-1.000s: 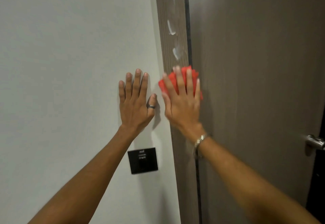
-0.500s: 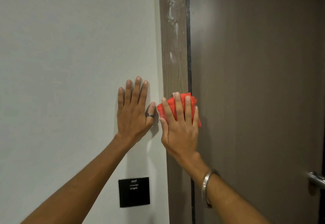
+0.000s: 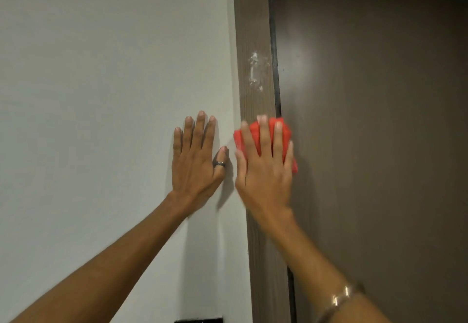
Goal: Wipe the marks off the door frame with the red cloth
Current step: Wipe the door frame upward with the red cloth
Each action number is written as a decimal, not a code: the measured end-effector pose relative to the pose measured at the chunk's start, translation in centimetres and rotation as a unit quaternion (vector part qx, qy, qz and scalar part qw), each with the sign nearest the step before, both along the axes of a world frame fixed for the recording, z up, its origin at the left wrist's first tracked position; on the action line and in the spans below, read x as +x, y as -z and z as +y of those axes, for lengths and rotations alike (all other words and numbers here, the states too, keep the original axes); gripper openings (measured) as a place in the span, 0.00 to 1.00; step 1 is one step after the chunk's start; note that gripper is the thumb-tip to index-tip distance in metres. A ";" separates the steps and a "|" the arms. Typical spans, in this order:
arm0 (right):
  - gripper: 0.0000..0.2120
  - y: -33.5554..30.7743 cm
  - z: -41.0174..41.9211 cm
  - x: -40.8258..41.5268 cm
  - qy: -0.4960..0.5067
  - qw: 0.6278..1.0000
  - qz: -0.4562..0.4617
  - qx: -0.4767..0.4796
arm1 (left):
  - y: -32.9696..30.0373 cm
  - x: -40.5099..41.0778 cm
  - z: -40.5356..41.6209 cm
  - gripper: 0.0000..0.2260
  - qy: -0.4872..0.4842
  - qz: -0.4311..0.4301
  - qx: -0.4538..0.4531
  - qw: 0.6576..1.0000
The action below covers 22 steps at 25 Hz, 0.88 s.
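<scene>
A brown wood-grain door frame (image 3: 255, 18) runs upright through the middle of the view. White smeared marks (image 3: 254, 71) sit on it above my hands. My right hand (image 3: 266, 168) lies flat on the frame and presses a folded red cloth (image 3: 285, 132) against it; the cloth shows between and beside the fingers, below the marks. My left hand (image 3: 196, 163), with a ring on the thumb, rests flat with fingers spread on the white wall (image 3: 101, 94) just left of the frame, holding nothing.
A brown door (image 3: 379, 145) fills the right side, separated from the frame by a dark gap. The top edge of a black wall plate (image 3: 200, 320) shows at the bottom, under my left forearm.
The view has tilted upward, so the black plate and door handle slid down and out. The lower white marks seen a second ago are gone; my right hand with the cloth sits just under the remaining marks.
</scene>
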State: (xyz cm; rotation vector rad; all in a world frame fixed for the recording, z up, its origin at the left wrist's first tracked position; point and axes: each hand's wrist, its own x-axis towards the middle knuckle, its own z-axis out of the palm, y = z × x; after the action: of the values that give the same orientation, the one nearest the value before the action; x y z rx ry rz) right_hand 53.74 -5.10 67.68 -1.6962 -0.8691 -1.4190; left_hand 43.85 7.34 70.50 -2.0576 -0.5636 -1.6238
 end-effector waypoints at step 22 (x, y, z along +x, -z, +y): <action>0.30 -13.0 0.3 1.1 -0.018 0.999 -0.034 0.000 | -10.8 0.1 -0.6 0.34 0.001 -0.008 -0.008 1.000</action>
State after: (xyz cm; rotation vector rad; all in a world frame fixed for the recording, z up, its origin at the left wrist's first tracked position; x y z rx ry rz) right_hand 54.88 -4.84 80.65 -1.6339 -0.9318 -1.4594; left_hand 43.97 6.79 81.29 -2.0587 -0.5837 -1.6437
